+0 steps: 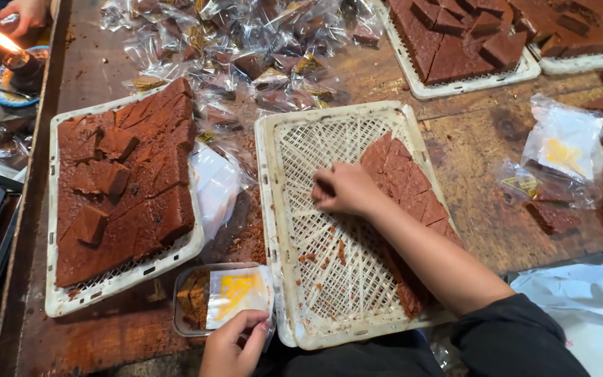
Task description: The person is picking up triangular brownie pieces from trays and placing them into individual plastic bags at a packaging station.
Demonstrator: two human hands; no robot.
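Your right hand [343,188] is curled, fingers down on the white lattice tray [294,230] near the desk's front edge, touching the left edge of the brown cake slab [403,185]; can't tell if it grips a piece yet. Slab sits on the tray's right side, long axis running from the far edge back toward you. It lies just right of your fingertips, so the right hand is the nearer one. Your left hand [235,342] at the front edge pinches a small clear wrapper with a yellow label [235,297], lying over a little clear tub [191,300]. Full tray of cut cake [123,188] sits left, wrapped pieces [246,49] piled at the far edge.
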